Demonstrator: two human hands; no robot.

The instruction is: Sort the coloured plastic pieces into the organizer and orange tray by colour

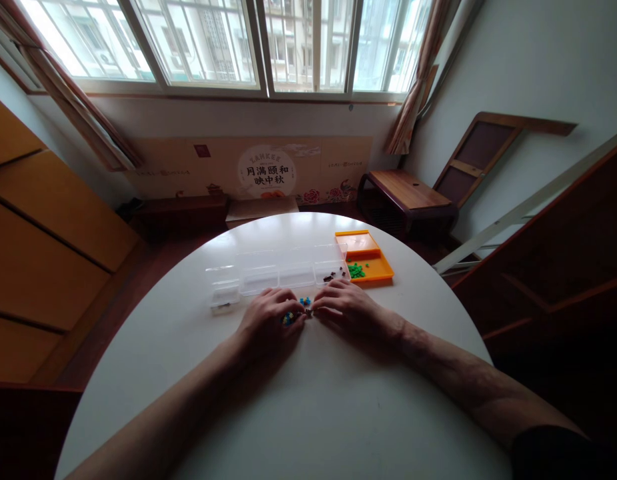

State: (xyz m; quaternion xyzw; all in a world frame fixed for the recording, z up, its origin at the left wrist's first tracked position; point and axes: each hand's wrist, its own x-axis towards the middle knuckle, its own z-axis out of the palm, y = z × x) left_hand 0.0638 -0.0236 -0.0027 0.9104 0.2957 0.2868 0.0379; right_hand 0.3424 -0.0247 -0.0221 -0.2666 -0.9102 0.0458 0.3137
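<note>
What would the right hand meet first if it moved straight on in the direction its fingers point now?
Probably the small blue pieces between the two hands, then the left hand. The right hand points leftward, fingertips nearly at them; depth is unclear.

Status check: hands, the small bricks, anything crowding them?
Both hands, left and right, down on the white table, fingertips pinching small bricks. Clear compartment box just beyond; orange tray with green pieces at right.

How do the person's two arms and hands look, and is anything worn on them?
Both forearms are bare. The left hand and right hand show no gloves; rings or a watch cannot be made out. Only a dark sleeve edge appears on the right upper arm, at the picture's lower corner.
</note>
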